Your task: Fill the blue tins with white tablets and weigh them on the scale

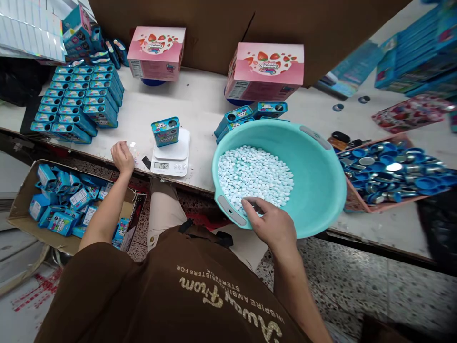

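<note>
Brown fabric from a printed shirt (pixel 150 295) is filling the space nearest the camera. Beyond it, the right hand (pixel 273 224) is curling over the near rim of a turquoise oval plastic basin (pixel 317 190), thumb and fingers nearly together; whether they are pinching anything is impossible to tell. Small white pellets (pixel 255 171) are covering part of the basin's floor. The left hand (pixel 122 156) is resting loosely half-curled at the edge of the white counter (pixel 200 109), apparently holding nothing. Just beside it, a blue rectangular tin (pixel 166 133) is standing upright on a white digital scale (pixel 180 150).

For careful weighing, both hands should be staying off the scale while the figure is settling, and the right should be gathering small amounts over the basin, so strays are dropping back inside.

Containers are surrounding the work: a cardboard box (pixel 128 206) is holding jumbled blue tins (pixel 60 223), and a pink crate (pixel 358 199) is carrying blue-and-silver caps (pixel 385 166).
</note>
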`<move>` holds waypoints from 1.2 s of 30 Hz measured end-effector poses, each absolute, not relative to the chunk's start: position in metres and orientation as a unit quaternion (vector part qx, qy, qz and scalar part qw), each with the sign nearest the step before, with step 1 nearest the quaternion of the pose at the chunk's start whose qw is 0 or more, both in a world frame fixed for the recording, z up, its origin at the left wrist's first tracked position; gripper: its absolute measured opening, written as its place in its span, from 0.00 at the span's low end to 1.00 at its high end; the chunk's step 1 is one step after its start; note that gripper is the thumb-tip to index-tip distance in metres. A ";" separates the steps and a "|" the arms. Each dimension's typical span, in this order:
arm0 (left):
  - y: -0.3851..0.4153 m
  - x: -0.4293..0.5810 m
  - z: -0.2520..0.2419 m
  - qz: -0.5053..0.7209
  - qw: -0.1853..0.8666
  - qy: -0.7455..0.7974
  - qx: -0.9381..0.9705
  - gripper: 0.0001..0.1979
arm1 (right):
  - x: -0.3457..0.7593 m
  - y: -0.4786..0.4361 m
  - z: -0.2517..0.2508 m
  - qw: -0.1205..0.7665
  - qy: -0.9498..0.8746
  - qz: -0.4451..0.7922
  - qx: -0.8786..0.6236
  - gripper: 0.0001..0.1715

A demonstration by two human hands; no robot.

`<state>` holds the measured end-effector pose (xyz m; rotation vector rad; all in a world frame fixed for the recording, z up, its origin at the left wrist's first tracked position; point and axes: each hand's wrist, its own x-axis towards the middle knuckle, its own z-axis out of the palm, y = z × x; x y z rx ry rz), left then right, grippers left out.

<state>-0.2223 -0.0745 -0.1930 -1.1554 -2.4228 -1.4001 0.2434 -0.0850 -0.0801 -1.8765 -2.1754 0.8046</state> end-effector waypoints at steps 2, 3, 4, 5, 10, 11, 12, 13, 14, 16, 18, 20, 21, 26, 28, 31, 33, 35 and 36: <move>-0.074 -0.224 -0.196 -0.487 0.057 -0.784 -0.381 0.14 | 0.243 -0.085 -0.079 0.080 -0.728 0.273 -0.624 0.22; -0.074 -0.224 -0.197 -0.495 0.056 -0.779 -0.380 0.14 | 0.243 -0.085 -0.079 0.081 -0.728 0.273 -0.623 0.22; -0.073 -0.225 -0.198 -0.502 0.054 -0.776 -0.378 0.14 | 0.243 -0.084 -0.079 0.082 -0.729 0.273 -0.622 0.22; -0.073 -0.225 -0.198 -0.505 0.050 -0.775 -0.377 0.15 | 0.243 -0.084 -0.079 0.080 -0.729 0.274 -0.622 0.22; -0.078 -0.221 -0.188 -0.484 0.034 -0.777 -0.400 0.23 | 0.243 -0.083 -0.080 0.074 -0.729 0.276 -0.622 0.22; -0.078 -0.218 -0.182 -0.479 0.031 -0.771 -0.419 0.25 | 0.242 -0.083 -0.080 0.075 -0.732 0.277 -0.618 0.22; -0.078 -0.213 -0.176 -0.476 0.026 -0.758 -0.444 0.27 | 0.242 -0.083 -0.080 0.077 -0.735 0.277 -0.614 0.22; -0.077 -0.206 -0.170 -0.475 0.019 -0.742 -0.473 0.29 | 0.242 -0.083 -0.080 0.079 -0.738 0.278 -0.610 0.22; -0.074 -0.199 -0.163 -0.476 0.010 -0.723 -0.501 0.30 | 0.242 -0.082 -0.080 0.080 -0.741 0.278 -0.606 0.22; -0.064 -0.182 -0.150 -0.482 -0.007 -0.695 -0.533 0.33 | 0.242 -0.082 -0.081 0.083 -0.747 0.276 -0.599 0.22; -0.050 -0.167 -0.141 -0.491 -0.024 -0.693 -0.527 0.39 | 0.241 -0.081 -0.081 0.091 -0.753 0.273 -0.592 0.22; -0.033 -0.156 -0.136 -0.496 -0.060 -0.706 -0.502 0.41 | 0.240 -0.080 -0.081 0.101 -0.757 0.269 -0.587 0.22; -0.026 -0.152 -0.135 -0.494 -0.089 -0.714 -0.488 0.39 | 0.240 -0.080 -0.080 0.104 -0.759 0.267 -0.585 0.22; -0.012 -0.137 -0.106 -0.483 -0.140 -0.709 -0.494 0.20 | 0.237 -0.081 -0.075 0.120 -0.768 0.247 -0.579 0.21; -0.015 -0.124 -0.079 -0.484 -0.099 -0.684 -0.537 0.19 | 0.236 -0.080 -0.072 0.124 -0.771 0.238 -0.577 0.21; -0.017 -0.094 -0.032 -0.486 -0.052 -0.626 -0.608 0.19 | 0.236 -0.078 -0.066 0.117 -0.773 0.240 -0.575 0.20; -0.013 -0.073 -0.008 -0.470 -0.041 -0.584 -0.660 0.20 | 0.236 -0.076 -0.063 0.110 -0.774 0.244 -0.574 0.21; -0.005 -0.054 0.005 -0.433 -0.048 -0.561 -0.704 0.19 | 0.237 -0.076 -0.061 0.106 -0.774 0.245 -0.574 0.21; 0.000 -0.046 0.008 -0.412 -0.055 -0.557 -0.719 0.18 | 0.238 -0.076 -0.060 0.107 -0.774 0.244 -0.574 0.22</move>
